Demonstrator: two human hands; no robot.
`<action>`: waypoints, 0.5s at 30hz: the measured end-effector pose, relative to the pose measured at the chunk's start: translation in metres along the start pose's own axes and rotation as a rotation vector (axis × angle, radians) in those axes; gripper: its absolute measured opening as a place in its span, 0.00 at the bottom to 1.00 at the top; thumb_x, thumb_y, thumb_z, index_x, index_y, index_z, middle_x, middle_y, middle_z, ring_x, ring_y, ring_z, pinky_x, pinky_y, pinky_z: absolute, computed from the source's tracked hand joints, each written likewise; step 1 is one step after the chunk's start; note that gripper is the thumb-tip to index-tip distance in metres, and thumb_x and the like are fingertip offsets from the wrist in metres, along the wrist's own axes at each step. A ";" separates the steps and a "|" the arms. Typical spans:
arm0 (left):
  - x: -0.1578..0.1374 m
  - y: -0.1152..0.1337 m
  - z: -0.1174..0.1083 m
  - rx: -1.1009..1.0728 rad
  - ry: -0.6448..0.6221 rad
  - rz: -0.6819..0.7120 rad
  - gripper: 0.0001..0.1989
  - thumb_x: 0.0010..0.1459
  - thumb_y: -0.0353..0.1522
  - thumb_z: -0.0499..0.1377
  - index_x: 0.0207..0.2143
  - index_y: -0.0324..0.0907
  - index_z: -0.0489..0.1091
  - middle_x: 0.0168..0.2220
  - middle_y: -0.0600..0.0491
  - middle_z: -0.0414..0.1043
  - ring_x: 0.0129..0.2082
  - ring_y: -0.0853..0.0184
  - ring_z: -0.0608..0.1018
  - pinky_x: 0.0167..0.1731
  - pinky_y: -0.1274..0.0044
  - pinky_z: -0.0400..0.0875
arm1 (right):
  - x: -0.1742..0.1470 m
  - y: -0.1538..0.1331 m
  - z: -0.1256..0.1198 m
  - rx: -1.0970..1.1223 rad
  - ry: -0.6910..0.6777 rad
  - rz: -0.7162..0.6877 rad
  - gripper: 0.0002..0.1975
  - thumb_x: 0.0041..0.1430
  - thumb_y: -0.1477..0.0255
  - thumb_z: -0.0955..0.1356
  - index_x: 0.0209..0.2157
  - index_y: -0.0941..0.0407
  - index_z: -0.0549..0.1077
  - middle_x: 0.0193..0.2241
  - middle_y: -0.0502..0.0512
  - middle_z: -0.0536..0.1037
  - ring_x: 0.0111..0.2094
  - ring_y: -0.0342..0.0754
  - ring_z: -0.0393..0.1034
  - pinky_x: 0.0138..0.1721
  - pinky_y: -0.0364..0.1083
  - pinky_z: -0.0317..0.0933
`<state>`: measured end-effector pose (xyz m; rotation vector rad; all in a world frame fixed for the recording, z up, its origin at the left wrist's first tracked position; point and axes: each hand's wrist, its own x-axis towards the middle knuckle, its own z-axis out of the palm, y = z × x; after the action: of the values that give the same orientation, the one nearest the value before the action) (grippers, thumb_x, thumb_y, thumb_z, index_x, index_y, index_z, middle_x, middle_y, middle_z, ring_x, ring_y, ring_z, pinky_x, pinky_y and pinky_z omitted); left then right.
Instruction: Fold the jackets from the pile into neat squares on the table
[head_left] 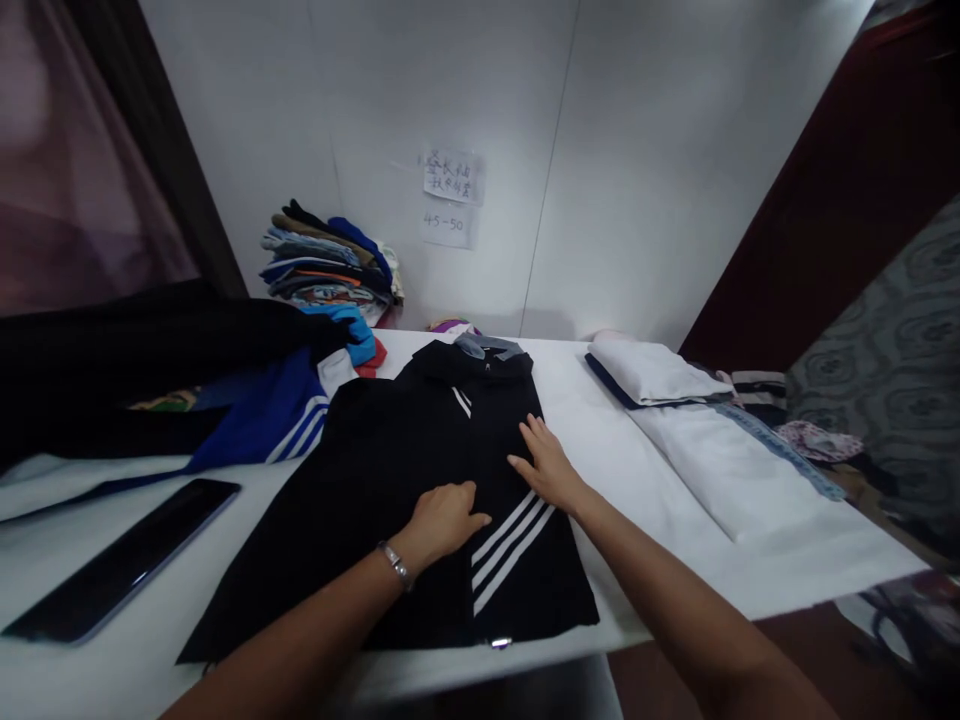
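Observation:
A black zip jacket with three white diagonal stripes lies front up on the white-covered table, its grey-lined collar toward the wall. The right side is drawn in straight, while the left side spreads out wide. My left hand, with a metal bracelet at the wrist, rests on the jacket's middle near the zip line, thumb apart from the fingers and nothing seen in it. On the jacket's right edge, just above the stripes, my right hand lies with its fingers spread. A zip pull shows at the hem.
A dark phone lies at the left front. Loose black and blue clothes heap behind it, with a folded stack beyond. Folded white garments and a blue measuring strip lie at right. Paper notes hang on the wall.

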<state>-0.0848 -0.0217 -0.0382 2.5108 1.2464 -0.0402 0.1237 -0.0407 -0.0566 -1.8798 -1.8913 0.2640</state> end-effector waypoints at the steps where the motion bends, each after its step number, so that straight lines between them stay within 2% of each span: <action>1: 0.000 0.001 -0.001 0.005 -0.008 0.005 0.11 0.55 0.41 0.54 0.32 0.43 0.67 0.33 0.47 0.77 0.36 0.53 0.79 0.34 0.68 0.68 | 0.013 0.003 0.002 -0.026 -0.013 0.032 0.34 0.62 0.59 0.61 0.64 0.61 0.53 0.66 0.65 0.45 0.67 0.57 0.35 0.64 0.58 0.39; 5: 0.003 0.003 -0.009 0.021 -0.048 0.043 0.10 0.52 0.41 0.56 0.30 0.43 0.69 0.32 0.48 0.77 0.35 0.56 0.79 0.34 0.69 0.69 | 0.054 0.018 0.011 -0.102 -0.066 0.112 0.35 0.63 0.57 0.59 0.64 0.63 0.51 0.67 0.65 0.44 0.67 0.58 0.34 0.64 0.57 0.37; 8: 0.023 -0.003 -0.027 0.037 -0.052 0.054 0.12 0.51 0.42 0.58 0.27 0.43 0.70 0.31 0.50 0.77 0.33 0.58 0.79 0.33 0.71 0.69 | 0.066 0.029 0.024 -0.142 -0.160 0.158 0.36 0.63 0.54 0.57 0.65 0.64 0.51 0.66 0.65 0.46 0.67 0.58 0.35 0.64 0.58 0.35; 12: 0.086 -0.029 -0.064 0.099 0.062 -0.051 0.15 0.54 0.43 0.56 0.34 0.41 0.72 0.36 0.45 0.76 0.39 0.56 0.77 0.38 0.69 0.69 | 0.065 0.039 0.042 -0.206 -0.170 0.143 0.36 0.64 0.52 0.54 0.64 0.63 0.52 0.66 0.63 0.47 0.67 0.56 0.36 0.64 0.56 0.33; 15: 0.145 -0.054 -0.086 0.141 0.187 -0.152 0.16 0.57 0.41 0.53 0.42 0.41 0.71 0.45 0.43 0.72 0.48 0.56 0.74 0.45 0.69 0.67 | 0.062 0.041 0.047 -0.225 -0.155 0.143 0.36 0.64 0.52 0.54 0.64 0.63 0.52 0.66 0.62 0.47 0.67 0.56 0.36 0.64 0.56 0.34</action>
<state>-0.0482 0.1467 0.0022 2.5821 1.5577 0.0744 0.1421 0.0309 -0.1045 -2.2065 -1.9582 0.2586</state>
